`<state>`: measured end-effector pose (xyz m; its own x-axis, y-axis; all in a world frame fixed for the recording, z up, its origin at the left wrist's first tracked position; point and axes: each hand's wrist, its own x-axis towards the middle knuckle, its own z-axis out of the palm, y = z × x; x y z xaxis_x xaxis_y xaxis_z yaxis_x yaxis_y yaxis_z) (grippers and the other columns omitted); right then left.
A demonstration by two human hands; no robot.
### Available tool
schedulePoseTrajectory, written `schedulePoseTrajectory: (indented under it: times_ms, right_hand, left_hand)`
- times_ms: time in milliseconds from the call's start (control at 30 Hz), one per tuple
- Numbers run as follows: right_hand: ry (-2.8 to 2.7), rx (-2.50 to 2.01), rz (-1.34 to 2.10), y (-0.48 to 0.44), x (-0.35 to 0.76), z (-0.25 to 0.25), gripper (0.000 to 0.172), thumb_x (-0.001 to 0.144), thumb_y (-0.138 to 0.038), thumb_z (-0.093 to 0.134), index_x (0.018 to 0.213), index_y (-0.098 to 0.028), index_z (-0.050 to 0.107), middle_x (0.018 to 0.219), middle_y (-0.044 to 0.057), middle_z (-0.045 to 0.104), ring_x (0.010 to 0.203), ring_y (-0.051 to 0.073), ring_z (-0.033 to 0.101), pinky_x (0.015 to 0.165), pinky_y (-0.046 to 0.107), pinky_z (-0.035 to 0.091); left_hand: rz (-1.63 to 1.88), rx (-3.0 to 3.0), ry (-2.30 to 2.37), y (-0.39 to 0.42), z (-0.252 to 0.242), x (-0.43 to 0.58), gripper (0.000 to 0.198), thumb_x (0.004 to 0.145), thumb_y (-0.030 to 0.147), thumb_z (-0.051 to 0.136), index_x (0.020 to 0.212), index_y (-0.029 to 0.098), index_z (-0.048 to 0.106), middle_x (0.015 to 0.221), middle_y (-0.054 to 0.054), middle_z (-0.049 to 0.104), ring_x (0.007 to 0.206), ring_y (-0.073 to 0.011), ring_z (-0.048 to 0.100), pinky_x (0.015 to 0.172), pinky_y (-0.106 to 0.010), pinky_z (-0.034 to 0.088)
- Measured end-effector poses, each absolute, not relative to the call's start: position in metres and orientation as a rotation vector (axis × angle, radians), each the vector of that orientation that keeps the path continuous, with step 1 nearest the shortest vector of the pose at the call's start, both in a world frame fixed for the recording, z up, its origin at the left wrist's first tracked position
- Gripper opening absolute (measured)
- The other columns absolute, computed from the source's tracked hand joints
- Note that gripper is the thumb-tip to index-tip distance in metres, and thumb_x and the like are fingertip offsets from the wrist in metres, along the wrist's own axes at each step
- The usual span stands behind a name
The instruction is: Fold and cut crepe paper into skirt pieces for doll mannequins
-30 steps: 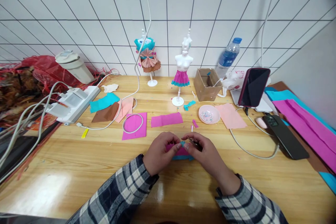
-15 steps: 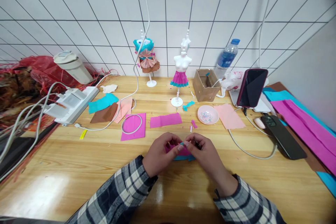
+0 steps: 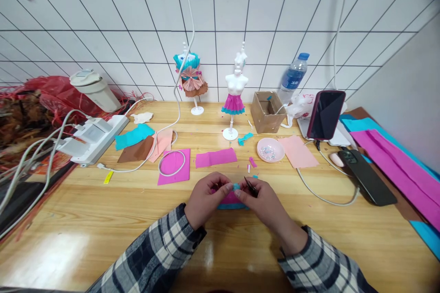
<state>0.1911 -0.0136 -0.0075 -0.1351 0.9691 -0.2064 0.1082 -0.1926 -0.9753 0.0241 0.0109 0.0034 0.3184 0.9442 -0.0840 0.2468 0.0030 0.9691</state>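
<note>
Near the front middle of the table my left hand pinches a magenta crepe paper piece with a blue border along its near edge. A small blue crepe paper bit shows between the fingertips of both hands. My right hand is closed, its thumb and finger at that blue bit. It also holds a small dark pointed tool, its tip sticking up; whether it is tweezers or scissors I cannot tell. Beyond the hands lie a magenta strip and tiny paper scraps.
A mini mannequin in a magenta skirt and a dressed mannequin stand at the back. To their right are a cardboard box, a pink dish of beads and phones. A power strip with cables lies left.
The dark tool's tip now points up out of my right hand. The blue bit between my fingertips shows more plainly, and a small blue scrap is visible just beyond my hands.
</note>
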Motion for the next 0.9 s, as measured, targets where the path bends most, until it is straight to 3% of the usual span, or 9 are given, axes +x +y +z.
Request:
schedulePoseTrajectory:
  times_ms: [200,333,433,500,567,667,767,900]
  right_hand:
    - [-1.284,-1.323,1.41,-0.012,0.191,-0.008,0.019,0.076,-0.036,0.061,0.074,-0.017,0.056,0.059,-0.005,0.036,0.058,0.01,0.033,0.052,0.023,0.027]
    - [-1.296,-1.284,1.42,-0.012,0.19,-0.008,0.023,0.077,-0.038,0.063,0.074,-0.017,0.054,0.061,-0.005,0.038,0.058,0.01,0.035,0.054,0.023,0.03]
    - [-1.25,-1.267,1.365,-0.016,0.19,-0.007,0.03,0.081,-0.044,0.06,0.096,-0.019,0.053,0.064,-0.006,0.039,0.059,0.011,0.037,0.055,0.022,0.034]
    - [-1.206,-1.27,1.296,-0.02,0.189,-0.007,0.035,0.089,-0.049,0.047,0.111,-0.022,0.046,0.068,-0.005,0.042,0.06,0.011,0.041,0.057,0.023,0.037]
    - [-1.263,-1.269,1.289,-0.023,0.189,-0.008,0.034,0.095,-0.05,0.034,0.106,-0.021,0.048,0.071,-0.003,0.047,0.06,0.012,0.046,0.059,0.025,0.04]
    - [-1.416,-1.275,1.338,-0.026,0.185,-0.01,0.034,0.095,-0.05,0.035,0.098,-0.02,0.053,0.071,-0.001,0.052,0.058,0.011,0.048,0.057,0.025,0.042]
    - [-1.339,-1.307,1.444,-0.029,0.18,-0.01,0.036,0.094,-0.053,0.035,0.103,-0.022,0.051,0.065,-0.004,0.045,0.048,0.009,0.04,0.045,0.021,0.037]
    - [-1.163,-1.232,1.66,-0.036,0.171,-0.007,0.042,0.092,-0.061,0.028,0.091,-0.023,0.044,0.062,-0.007,0.036,0.042,0.008,0.032,0.034,0.019,0.038]
  left_hand:
    - [0.786,1.425,1.088,0.011,0.004,0.024,0.03,0.081,0.045,0.057,0.085,0.015,0.061,0.078,-0.001,0.059,0.071,-0.0138,0.05,0.065,-0.025,0.041]
    - [0.732,1.358,1.092,0.011,0.003,0.025,0.032,0.077,0.046,0.062,0.077,0.014,0.06,0.068,0.001,0.054,0.063,-0.0118,0.045,0.059,-0.024,0.036]
    - [0.77,1.315,1.122,0.012,0.004,0.025,0.03,0.077,0.043,0.063,0.075,0.014,0.059,0.066,0.002,0.051,0.063,-0.0115,0.043,0.06,-0.023,0.035]
    - [0.824,1.28,1.155,0.012,0.006,0.024,0.028,0.078,0.042,0.062,0.076,0.014,0.059,0.066,0.003,0.05,0.064,-0.0112,0.042,0.06,-0.023,0.035]
    - [0.88,1.259,1.188,0.013,0.008,0.023,0.026,0.08,0.041,0.062,0.077,0.015,0.059,0.067,0.003,0.05,0.064,-0.0111,0.042,0.062,-0.023,0.035]
    - [0.923,1.255,1.197,0.015,0.009,0.022,0.024,0.082,0.04,0.059,0.079,0.016,0.057,0.07,0.003,0.05,0.067,-0.0119,0.044,0.065,-0.023,0.037]
    - [0.938,1.268,1.184,0.014,0.007,0.022,0.024,0.085,0.041,0.054,0.081,0.017,0.056,0.071,0.003,0.05,0.069,-0.0123,0.045,0.067,-0.024,0.038]
    - [0.938,1.298,1.171,0.012,0.004,0.022,0.024,0.088,0.041,0.051,0.082,0.018,0.053,0.073,0.003,0.049,0.071,-0.0128,0.046,0.069,-0.024,0.038]
